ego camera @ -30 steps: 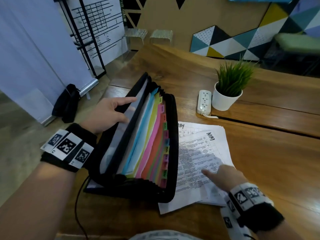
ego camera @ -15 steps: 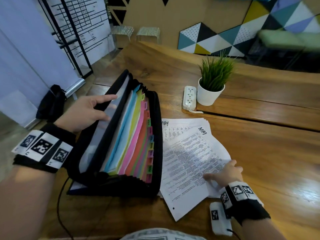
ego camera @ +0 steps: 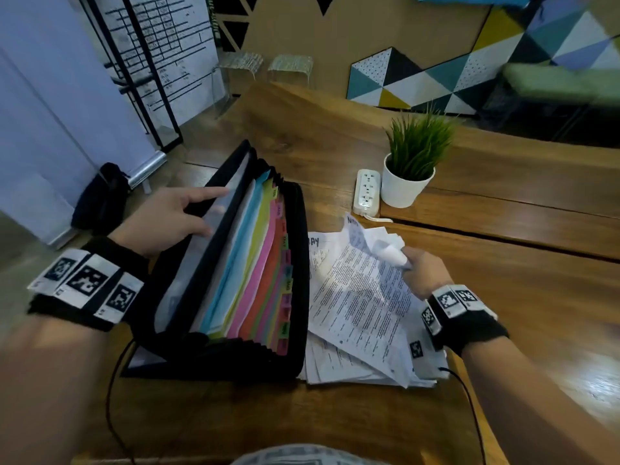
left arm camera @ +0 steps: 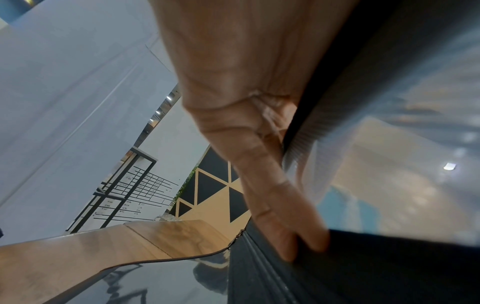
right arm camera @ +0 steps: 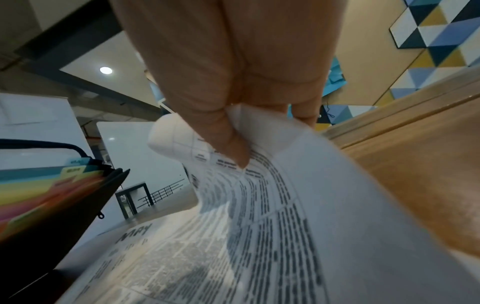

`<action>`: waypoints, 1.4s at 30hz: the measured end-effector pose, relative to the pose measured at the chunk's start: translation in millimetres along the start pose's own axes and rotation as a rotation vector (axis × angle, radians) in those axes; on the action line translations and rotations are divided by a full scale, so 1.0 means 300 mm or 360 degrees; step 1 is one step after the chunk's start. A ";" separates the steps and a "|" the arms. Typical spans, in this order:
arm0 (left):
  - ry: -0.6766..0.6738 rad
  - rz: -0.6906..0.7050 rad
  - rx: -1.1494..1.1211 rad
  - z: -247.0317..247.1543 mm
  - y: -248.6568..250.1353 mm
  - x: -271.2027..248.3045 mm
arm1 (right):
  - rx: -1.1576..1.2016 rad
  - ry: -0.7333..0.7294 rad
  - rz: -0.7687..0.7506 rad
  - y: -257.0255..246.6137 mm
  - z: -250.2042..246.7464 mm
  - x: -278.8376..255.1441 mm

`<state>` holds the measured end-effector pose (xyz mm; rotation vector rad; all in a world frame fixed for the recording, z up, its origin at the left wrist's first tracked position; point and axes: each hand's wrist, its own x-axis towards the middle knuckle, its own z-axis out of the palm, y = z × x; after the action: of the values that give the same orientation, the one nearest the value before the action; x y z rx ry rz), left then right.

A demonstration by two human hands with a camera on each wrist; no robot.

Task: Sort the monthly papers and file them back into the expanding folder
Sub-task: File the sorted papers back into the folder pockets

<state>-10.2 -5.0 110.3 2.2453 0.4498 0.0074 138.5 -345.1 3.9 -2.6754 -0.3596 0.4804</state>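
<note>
A black expanding folder [ego camera: 300, 263] stands open on the wooden table [ego camera: 503, 313], showing coloured tabbed dividers [ego camera: 255, 263]. My left hand [ego camera: 201, 213] lies with straight fingers across the folder's clear left wall and holds it back; in the left wrist view the fingers [left arm camera: 272, 195] run along the folder's black rim [left arm camera: 363, 277]. Right of the folder lies a stack of printed papers [ego camera: 335, 367]. My right hand [ego camera: 411, 261] pinches the right edge of the top sheet [ego camera: 362, 290] and lifts it, curled. In the right wrist view the thumb [right arm camera: 228, 144] presses on that sheet [right arm camera: 272, 226], beside the folder [right arm camera: 64, 216].
A white power strip [ego camera: 367, 193] and a potted green plant [ego camera: 412, 162] stand behind the papers on a raised plank. A black bag [ego camera: 100, 196] lies on the floor to the left. Thin black cables [ego camera: 112, 397] hang from both wrists.
My right hand went from resting fingertips on the top sheet to pinching its right edge, and the sheet has risen and curled. The left hand stays on the folder.
</note>
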 end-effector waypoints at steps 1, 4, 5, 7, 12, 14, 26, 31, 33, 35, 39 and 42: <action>-0.0009 0.0013 0.0005 0.003 0.001 0.001 | 0.0016 -0.0014 0.0009 -0.006 0.005 0.020; -0.0022 0.0027 -0.0018 0.009 0.001 0.005 | 0.0146 -0.0035 0.0126 -0.014 0.007 0.058; -0.0028 0.0026 -0.0016 0.007 0.001 0.005 | 0.0206 -0.0025 0.0165 -0.010 -0.002 0.067; -0.0031 0.0015 -0.0027 -0.004 0.000 0.006 | 0.0259 -0.0011 0.0187 0.007 -0.033 0.078; 0.0016 -0.0001 -0.0056 -0.013 0.003 0.009 | 0.0344 -0.0211 0.0185 0.029 -0.098 0.072; 0.0000 -0.0016 -0.0076 -0.005 0.007 0.019 | 0.0310 -0.0346 0.0238 0.019 -0.068 0.084; -0.0031 -0.0049 -0.0136 0.023 -0.017 0.037 | -0.0215 0.0046 0.0233 0.033 0.186 0.068; -0.0063 -0.0028 -0.0123 0.028 -0.027 0.044 | -0.0204 -0.0033 0.0138 0.035 0.189 0.082; -0.0069 -0.0020 -0.0132 0.031 -0.028 0.047 | -0.0221 -0.0089 0.0189 0.038 0.174 0.093; -0.0069 -0.0019 -0.0141 0.033 -0.031 0.048 | -0.0202 -0.0155 0.0250 0.036 0.160 0.111; -0.0067 -0.0003 -0.0150 0.030 -0.032 0.046 | 0.0059 -0.0281 0.0391 0.017 0.124 0.140; -0.0048 0.0027 -0.0103 0.029 -0.029 0.044 | 0.0147 -0.0304 0.0424 0.010 0.106 0.156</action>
<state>0.8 -2.0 96.2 2.1830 0.4085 -0.0027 169.5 -322.2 -37.8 -2.6047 -0.0302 0.8150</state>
